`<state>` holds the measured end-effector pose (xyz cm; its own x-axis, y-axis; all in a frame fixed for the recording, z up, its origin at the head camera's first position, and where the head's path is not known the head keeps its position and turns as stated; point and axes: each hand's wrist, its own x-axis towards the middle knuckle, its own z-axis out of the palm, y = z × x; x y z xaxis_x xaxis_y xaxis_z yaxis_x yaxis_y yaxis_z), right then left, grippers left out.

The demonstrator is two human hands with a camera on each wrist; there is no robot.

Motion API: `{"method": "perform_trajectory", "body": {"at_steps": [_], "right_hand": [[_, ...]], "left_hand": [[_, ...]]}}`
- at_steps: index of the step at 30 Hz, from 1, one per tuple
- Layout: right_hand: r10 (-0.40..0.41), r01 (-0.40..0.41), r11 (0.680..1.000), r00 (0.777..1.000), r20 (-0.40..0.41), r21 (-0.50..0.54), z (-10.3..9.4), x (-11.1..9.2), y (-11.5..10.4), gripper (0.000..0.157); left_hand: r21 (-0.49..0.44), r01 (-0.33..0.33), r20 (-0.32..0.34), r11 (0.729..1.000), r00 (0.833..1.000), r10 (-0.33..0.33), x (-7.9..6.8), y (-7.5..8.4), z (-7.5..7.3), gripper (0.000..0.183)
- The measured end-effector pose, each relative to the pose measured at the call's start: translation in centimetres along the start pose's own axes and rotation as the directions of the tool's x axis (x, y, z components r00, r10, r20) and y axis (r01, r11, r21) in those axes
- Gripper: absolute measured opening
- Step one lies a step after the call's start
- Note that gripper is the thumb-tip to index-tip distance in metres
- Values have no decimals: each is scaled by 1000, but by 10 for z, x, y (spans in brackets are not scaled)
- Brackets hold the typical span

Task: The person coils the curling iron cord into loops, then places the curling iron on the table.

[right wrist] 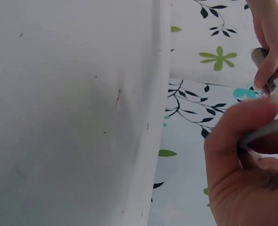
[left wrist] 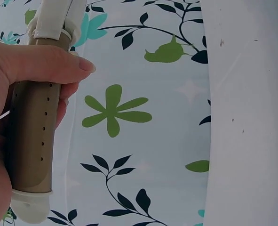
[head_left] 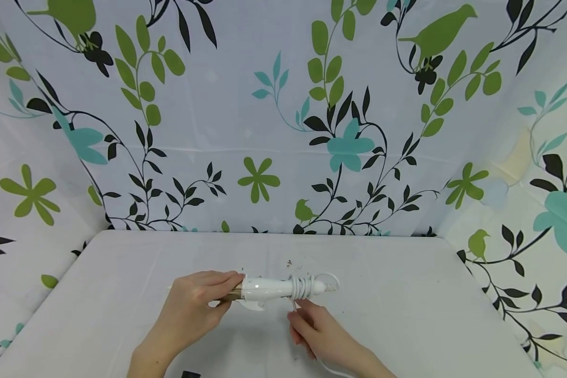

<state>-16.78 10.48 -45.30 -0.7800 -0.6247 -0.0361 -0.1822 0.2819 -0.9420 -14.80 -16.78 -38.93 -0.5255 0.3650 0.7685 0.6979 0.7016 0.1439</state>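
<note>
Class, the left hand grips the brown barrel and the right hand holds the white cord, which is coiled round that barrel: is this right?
Not quite: the head view shows the white cord coiled round the white handle, not the brown barrel. The left hand grips that barrel, and the right hand holds the cord.

Leaf-printed cloth [head_left: 227, 105] behind white table [head_left: 397, 294]

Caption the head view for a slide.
Left hand grips a white, brown-barrelled tubular appliance; right hand pinches its coiled white cord.

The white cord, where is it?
In the head view, the white cord wraps the right part of the white handle and runs into the right grip.
</note>
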Motion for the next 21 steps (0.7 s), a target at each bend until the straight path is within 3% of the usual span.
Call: {"method": "perform_trajectory", "body": {"at_steps": [5,12,16,21], "right_hand": [[37,-32,998,996,87,-59,1,-7,-6,42],[112,-83,978,983,144,-193,-3,-17,-20,74],[94,-51,970,981,171,-237,-3,-19,-24,75],[75,-15,961,975,209,-275,2,-20,-28,64]], "left_hand": [[8,0,1,1000,1000,0,0,-1,-1,52],[14,14,8,1000,1000,-14,1,0,-1,52],[22,21,4,1000,1000,-21,0,0,-1,51],[21,49,9,999,999,-49,0,0,-2,53]]}}
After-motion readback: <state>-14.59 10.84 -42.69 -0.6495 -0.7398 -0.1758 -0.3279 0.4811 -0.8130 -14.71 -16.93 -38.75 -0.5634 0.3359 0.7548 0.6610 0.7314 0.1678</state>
